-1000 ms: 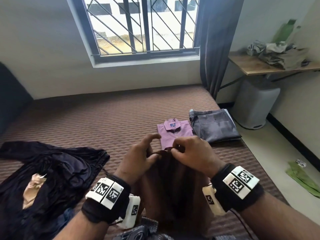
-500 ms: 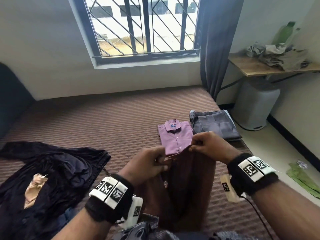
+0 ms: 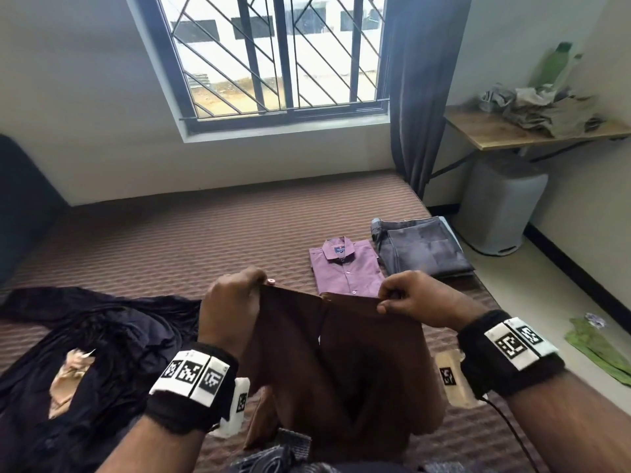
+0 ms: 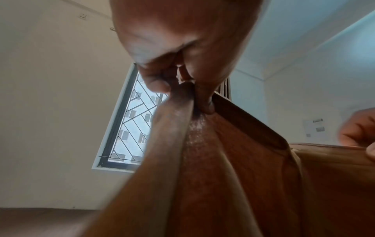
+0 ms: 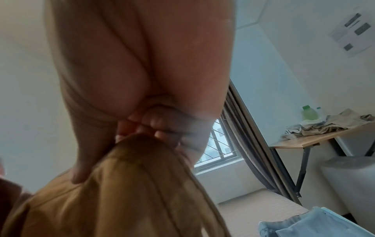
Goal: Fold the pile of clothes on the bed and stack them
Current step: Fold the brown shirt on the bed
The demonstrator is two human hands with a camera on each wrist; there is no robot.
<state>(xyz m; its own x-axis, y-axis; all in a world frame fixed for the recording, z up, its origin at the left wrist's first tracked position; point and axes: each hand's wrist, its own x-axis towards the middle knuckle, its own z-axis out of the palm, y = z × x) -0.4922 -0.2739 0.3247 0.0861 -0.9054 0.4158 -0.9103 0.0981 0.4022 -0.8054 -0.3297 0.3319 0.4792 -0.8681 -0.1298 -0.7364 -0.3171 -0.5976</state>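
Brown trousers (image 3: 341, 363) hang in the air in front of me, stretched flat by the waistband. My left hand (image 3: 235, 295) pinches the band's left end and my right hand (image 3: 406, 298) pinches its right end. The left wrist view shows my fingers (image 4: 202, 89) clamped on the brown cloth (image 4: 233, 176); the right wrist view shows the same with the fabric (image 5: 113, 192) under my thumb. On the bed beyond lie a folded pink shirt (image 3: 348, 268) and folded grey trousers (image 3: 423, 247). A dark unfolded pile (image 3: 78, 363) lies at my left.
The striped brown bed (image 3: 191, 247) runs to the wall under a barred window (image 3: 276, 56). At right stand a wooden shelf (image 3: 505, 131) with crumpled cloth and a green bottle, a grey bin (image 3: 498, 206), and a green cloth (image 3: 601, 349) on the floor.
My hands have moved apart along the waistband, from touching at the middle to its two ends, spreading the brown trousers wide and lifting them.
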